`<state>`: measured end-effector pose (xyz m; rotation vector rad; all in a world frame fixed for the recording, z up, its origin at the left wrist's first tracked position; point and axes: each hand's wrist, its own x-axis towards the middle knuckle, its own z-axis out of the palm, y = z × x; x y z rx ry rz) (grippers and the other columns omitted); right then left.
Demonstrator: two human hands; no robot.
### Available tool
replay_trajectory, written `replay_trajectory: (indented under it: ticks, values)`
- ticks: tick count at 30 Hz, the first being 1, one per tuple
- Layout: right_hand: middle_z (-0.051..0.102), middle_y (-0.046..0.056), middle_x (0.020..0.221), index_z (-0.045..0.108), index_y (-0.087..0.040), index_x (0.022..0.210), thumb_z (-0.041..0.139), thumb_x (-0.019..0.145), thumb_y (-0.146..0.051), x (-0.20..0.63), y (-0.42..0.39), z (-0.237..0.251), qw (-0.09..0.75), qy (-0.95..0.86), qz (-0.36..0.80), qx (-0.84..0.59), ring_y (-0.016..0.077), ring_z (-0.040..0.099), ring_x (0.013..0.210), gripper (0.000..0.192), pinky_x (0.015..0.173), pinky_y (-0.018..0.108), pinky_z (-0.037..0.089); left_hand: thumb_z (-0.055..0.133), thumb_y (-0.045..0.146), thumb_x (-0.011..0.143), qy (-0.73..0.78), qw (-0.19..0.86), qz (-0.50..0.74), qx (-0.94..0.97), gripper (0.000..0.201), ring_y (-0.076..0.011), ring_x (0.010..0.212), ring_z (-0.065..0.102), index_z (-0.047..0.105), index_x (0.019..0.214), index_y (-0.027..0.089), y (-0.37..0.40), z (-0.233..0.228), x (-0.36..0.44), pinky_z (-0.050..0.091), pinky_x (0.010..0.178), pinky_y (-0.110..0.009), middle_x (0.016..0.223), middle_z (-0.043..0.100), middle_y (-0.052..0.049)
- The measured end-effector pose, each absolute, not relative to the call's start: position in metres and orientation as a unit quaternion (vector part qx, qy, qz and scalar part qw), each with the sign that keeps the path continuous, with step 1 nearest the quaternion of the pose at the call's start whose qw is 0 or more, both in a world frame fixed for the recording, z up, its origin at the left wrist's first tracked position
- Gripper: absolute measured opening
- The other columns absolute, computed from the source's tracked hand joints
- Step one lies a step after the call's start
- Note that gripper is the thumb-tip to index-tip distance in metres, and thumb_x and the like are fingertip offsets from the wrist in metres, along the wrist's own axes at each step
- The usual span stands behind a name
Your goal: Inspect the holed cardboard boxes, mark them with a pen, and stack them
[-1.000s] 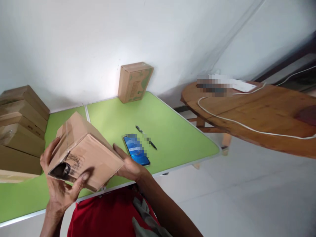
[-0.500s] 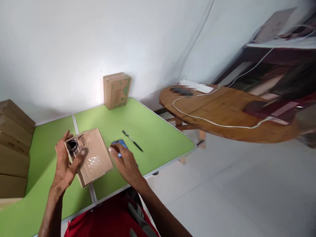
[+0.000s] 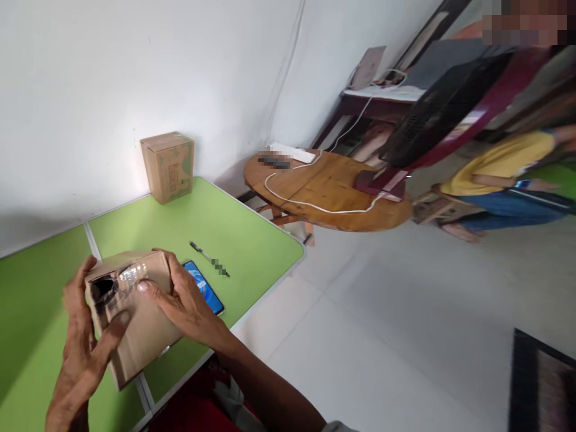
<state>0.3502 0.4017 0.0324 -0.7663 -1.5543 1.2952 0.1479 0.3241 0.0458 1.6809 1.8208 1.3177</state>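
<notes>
A green surface (image 3: 238, 234) is being used as a base, its flat, smooth top being bordered by pale trim. Beyond it, a varnished oval table (image 3: 337, 180) is being crossed by a white cable (image 3: 330, 212). Over the green surface's near part, a tilted cardboard carton (image 3: 150, 318) is being held; whether it is also being propped from below cannot be told. Its matt face is being broken by a black-rimmed hole (image 3: 103, 287) at the upper left, beside glossy tape (image 3: 134, 274). A printed box (image 3: 168, 171) is being stood upright near the wall (image 3: 108, 78), perhaps to save room. The carton is being clasped by the left hand (image 3: 85, 336) and right hand (image 3: 189, 306), thumbs on its face, probably for steadiness. A glass-fronted smartphone (image 3: 207, 294) is being partly covered by the right hand; beside it, a slim pen (image 3: 206, 257) is being borne by the surface, apparently within reach.
</notes>
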Motion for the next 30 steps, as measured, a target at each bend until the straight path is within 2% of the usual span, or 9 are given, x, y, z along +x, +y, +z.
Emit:
replay_trajectory:
  ticks: [3,4,6,8,13,17,20,25,30]
  values:
    - [0.081,0.012,0.139,0.065,-0.021,0.147,0.059,0.116,-0.046,0.371,0.419,0.017,0.467,-0.648,0.476,-0.368,0.0252,0.079,0.123,0.041,0.102,0.038,0.063,0.082,0.067,0.093,0.657,0.181,0.476,0.556,0.092,-0.0487,0.164,0.045,0.044,0.174,0.046,0.328,0.049,0.147,0.034,0.135,-0.08,0.175,0.05,-0.01]
    - [0.083,0.012,0.134,0.066,-0.02,0.145,0.059,0.116,-0.043,0.38,0.427,0.01,0.433,-0.663,0.432,-0.432,0.0249,0.079,0.12,0.038,0.1,0.036,0.061,0.082,0.068,0.093,0.662,0.186,0.479,0.546,0.093,-0.0487,0.164,0.045,0.044,0.175,0.046,0.328,0.05,0.148,0.035,0.135,-0.08,0.176,0.05,-0.009]
    - [0.084,0.011,0.125,0.071,-0.019,0.137,0.065,0.116,-0.037,0.4,0.443,-0.002,0.305,-0.683,0.32,-0.582,0.0248,0.08,0.116,0.028,0.1,0.034,0.057,0.081,0.068,0.094,0.666,0.182,0.483,0.539,0.092,-0.0482,0.165,0.044,0.043,0.175,0.047,0.329,0.052,0.15,0.036,0.135,-0.079,0.177,0.05,-0.008]
    - [0.083,0.012,0.127,0.073,-0.019,0.129,0.067,0.115,-0.03,0.418,0.456,-0.013,0.174,-0.673,0.237,-0.679,0.0261,0.079,0.119,0.019,0.098,0.033,0.054,0.079,0.07,0.094,0.663,0.176,0.488,0.539,0.092,-0.0481,0.165,0.045,0.043,0.176,0.049,0.328,0.052,0.152,0.036,0.135,-0.079,0.178,0.05,-0.007]
    - [0.08,0.016,0.135,0.072,-0.018,0.124,0.07,0.114,-0.024,0.434,0.464,-0.035,0.058,-0.648,0.213,-0.729,0.0301,0.078,0.124,0.012,0.086,0.033,0.049,0.082,0.066,0.094,0.661,0.178,0.494,0.536,0.087,-0.0469,0.162,0.047,0.047,0.172,0.05,0.326,0.046,0.151,0.04,0.132,-0.077,0.174,0.053,-0.005]
    - [0.08,0.015,0.134,0.07,-0.017,0.126,0.061,0.118,-0.024,0.431,0.464,-0.041,0.011,-0.653,0.212,-0.727,0.0291,0.077,0.122,0.013,0.083,0.033,0.045,0.082,0.061,0.095,0.647,0.18,0.495,0.551,0.081,-0.0435,0.156,0.05,0.051,0.168,0.047,0.324,0.04,0.148,0.035,0.135,-0.074,0.165,0.056,-0.007]
    - [0.08,0.014,0.134,0.07,-0.017,0.126,0.059,0.12,-0.025,0.43,0.464,-0.039,-0.01,-0.66,0.208,-0.722,0.0292,0.077,0.124,0.015,0.083,0.033,0.044,0.082,0.06,0.096,0.652,0.187,0.5,0.538,0.078,-0.0423,0.15,0.054,0.052,0.166,0.044,0.321,0.039,0.149,0.038,0.132,-0.074,0.159,0.058,-0.009]
    - [0.075,0.018,0.143,0.069,-0.016,0.134,0.059,0.12,-0.031,0.423,0.465,-0.035,-0.025,-0.665,0.19,-0.722,0.0315,0.075,0.13,0.023,0.084,0.034,0.046,0.08,0.058,0.098,0.641,0.18,0.506,0.548,0.075,-0.0421,0.149,0.053,0.051,0.165,0.041,0.317,0.038,0.152,0.038,0.131,-0.073,0.16,0.056,-0.01]
    - [0.079,0.019,0.136,0.071,-0.016,0.132,0.053,0.119,-0.021,0.416,0.47,-0.037,-0.032,-0.669,0.195,-0.716,0.0302,0.078,0.126,0.023,0.084,0.034,0.047,0.075,0.05,0.102,0.628,0.148,0.489,0.586,0.071,-0.0416,0.153,0.049,0.047,0.167,0.043,0.318,0.037,0.158,0.036,0.133,-0.072,0.16,0.053,-0.011]
